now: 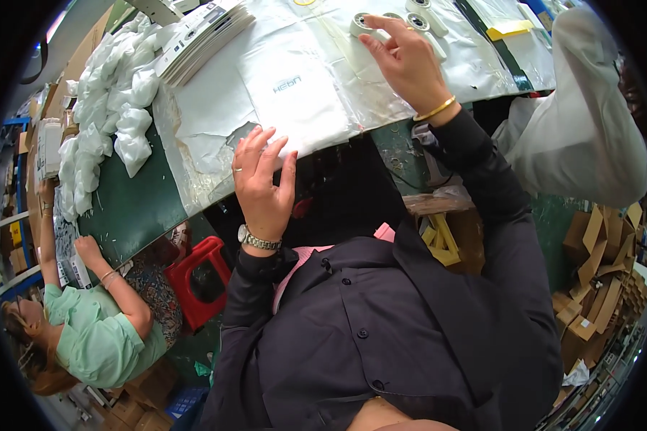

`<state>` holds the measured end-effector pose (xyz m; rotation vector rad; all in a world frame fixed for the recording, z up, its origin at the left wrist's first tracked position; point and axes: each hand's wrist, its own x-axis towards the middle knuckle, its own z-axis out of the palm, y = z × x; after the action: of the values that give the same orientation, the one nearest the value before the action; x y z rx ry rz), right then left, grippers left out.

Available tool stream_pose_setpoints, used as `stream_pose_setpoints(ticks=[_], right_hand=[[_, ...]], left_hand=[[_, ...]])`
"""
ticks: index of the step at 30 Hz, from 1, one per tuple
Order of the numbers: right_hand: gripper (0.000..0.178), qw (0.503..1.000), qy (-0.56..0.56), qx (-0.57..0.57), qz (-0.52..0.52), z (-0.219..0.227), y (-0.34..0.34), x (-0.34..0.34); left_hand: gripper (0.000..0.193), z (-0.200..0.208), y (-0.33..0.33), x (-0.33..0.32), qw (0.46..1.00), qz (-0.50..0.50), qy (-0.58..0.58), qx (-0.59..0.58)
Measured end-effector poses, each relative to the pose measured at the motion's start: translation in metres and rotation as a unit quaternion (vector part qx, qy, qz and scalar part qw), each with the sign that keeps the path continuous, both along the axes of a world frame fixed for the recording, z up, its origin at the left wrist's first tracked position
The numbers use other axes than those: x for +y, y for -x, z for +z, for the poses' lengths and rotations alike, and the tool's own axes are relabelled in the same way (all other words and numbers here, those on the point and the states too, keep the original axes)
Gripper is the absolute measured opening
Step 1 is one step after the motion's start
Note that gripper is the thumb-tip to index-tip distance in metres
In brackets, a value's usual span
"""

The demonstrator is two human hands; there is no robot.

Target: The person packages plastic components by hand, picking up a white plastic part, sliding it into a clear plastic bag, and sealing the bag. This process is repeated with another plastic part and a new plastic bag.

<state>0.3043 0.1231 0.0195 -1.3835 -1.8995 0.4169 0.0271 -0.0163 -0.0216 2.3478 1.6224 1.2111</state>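
Note:
My left hand, with a watch at the wrist, hovers at the table's near edge with its fingers spread and nothing in them. Just beyond it a flat white plastic bag with dark print lies on the covered table. Farther off to the right, my right hand reaches out over the table, thumb and forefinger stretched apart. Their tips are beside a white roll-like piece with a dark round end; whether they touch it I cannot tell. More such white pieces lie by that hand, partly covered by it.
A stack of flat white printed pieces stands at the far left, beside a heap of stuffed white bags. A co-worker in a green shirt works at left, near a red stool. Cardboard pieces pile up at right.

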Motion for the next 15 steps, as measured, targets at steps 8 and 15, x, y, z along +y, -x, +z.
stream_pose_setpoints(ticks=[8,15], right_hand=[[0.085,0.452,0.401,0.746,0.281,0.03,0.057,-0.078],[0.09,0.316,0.428,0.794,0.296,0.017,0.086,-0.104]], left_hand=[[0.033,0.02,-0.01,-0.009,0.894,-0.07,0.207,-0.391],[0.048,0.034,-0.023,-0.023,0.737,-0.148,0.327,-0.573]])
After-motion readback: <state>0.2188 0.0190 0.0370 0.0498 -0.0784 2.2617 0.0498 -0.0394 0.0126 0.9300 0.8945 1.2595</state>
